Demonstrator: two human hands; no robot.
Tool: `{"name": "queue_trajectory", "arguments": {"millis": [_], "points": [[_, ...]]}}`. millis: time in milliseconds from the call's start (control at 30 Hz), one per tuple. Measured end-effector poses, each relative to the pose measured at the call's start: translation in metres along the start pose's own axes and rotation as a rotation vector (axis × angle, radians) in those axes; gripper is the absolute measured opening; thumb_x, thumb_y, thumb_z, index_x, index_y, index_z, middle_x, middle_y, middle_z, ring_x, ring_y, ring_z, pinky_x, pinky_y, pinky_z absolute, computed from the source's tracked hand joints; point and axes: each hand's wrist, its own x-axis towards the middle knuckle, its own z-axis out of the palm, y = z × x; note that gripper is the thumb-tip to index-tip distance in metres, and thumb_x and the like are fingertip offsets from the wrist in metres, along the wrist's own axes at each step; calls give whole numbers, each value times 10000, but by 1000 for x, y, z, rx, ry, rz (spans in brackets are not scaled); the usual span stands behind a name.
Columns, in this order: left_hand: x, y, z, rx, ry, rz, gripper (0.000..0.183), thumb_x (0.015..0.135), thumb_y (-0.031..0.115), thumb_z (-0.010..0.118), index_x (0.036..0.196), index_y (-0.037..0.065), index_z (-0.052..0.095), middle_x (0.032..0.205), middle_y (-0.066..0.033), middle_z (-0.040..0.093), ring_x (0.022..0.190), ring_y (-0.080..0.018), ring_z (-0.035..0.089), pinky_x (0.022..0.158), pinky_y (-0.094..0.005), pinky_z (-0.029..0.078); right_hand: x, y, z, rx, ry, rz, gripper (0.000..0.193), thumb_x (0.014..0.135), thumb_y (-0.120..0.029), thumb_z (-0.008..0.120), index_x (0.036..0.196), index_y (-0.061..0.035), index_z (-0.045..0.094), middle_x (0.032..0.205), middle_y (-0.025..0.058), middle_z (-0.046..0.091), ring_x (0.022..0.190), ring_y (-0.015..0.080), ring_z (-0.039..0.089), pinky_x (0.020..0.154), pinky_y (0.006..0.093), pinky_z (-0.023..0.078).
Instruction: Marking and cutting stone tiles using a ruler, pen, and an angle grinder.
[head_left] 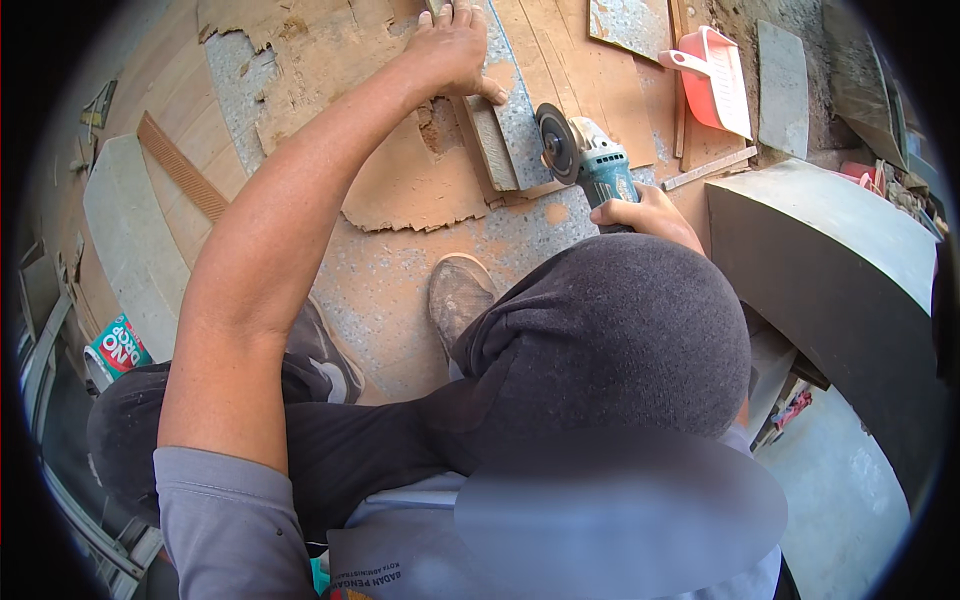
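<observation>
My right hand (648, 213) is wrapped round the body of a teal angle grinder (606, 176). Its round cutting disc (557, 143) faces left, a little to the right of a speckled grey tile strip (520, 140). My left hand (455, 48) lies over the strip's far part, fingers stretched forward and thumb spread toward the right edge. Along the strip's left side runs a wooden batten (491, 143). Beneath them lies a worn brown board (410, 190) with ragged, broken edges. Part of the grinder's rear is hidden behind my knee.
A red and white dustpan (715, 80) lies at the far right, near a thin strip (710, 168). A large curved grey panel (830, 240) stands at the right. At the left are a brown slat (182, 163), a pale board (130, 215) and a teal tin (118, 347).
</observation>
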Motion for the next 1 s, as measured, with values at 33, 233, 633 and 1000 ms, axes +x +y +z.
{"name": "queue_trajectory", "arguments": {"millis": [33, 233, 633, 1000], "points": [[1, -4, 6, 1, 39, 0, 1418, 618, 689, 918, 1556, -187, 315, 1655, -397, 286, 1564, -503, 290, 1285, -588, 245, 1, -2, 0, 55, -15, 27, 694, 598, -498, 811, 1058, 20, 760, 822, 190, 718, 736, 264, 703, 611, 392, 511], [2, -5, 10, 8, 74, 17, 1388, 616, 687, 916, 1541, -179, 350, 1637, -398, 315, 1552, -508, 300, 1266, -599, 261, 13, 0, -1, 129, -18, 52, 653, 625, -456, 815, 1033, 49, 742, 811, 175, 707, 659, 224, 671, 567, 329, 488], [-7, 5, 3, 53, 108, -1, 1474, 622, 779, 874, 1616, -116, 254, 1682, -367, 260, 1574, -459, 305, 1266, -610, 286, 24, -18, -7, 151, -82, -37, 592, 673, -414, 825, 995, 73, 724, 775, 171, 693, 584, 206, 656, 493, 346, 482], [-5, 5, 3, 42, 94, -5, 1471, 631, 768, 876, 1620, -118, 245, 1690, -358, 251, 1581, -466, 281, 1266, -598, 274, 52, -6, -4, 217, -101, -108, 590, 671, -425, 819, 974, 72, 725, 743, 166, 680, 555, 212, 646, 455, 343, 465]]}}
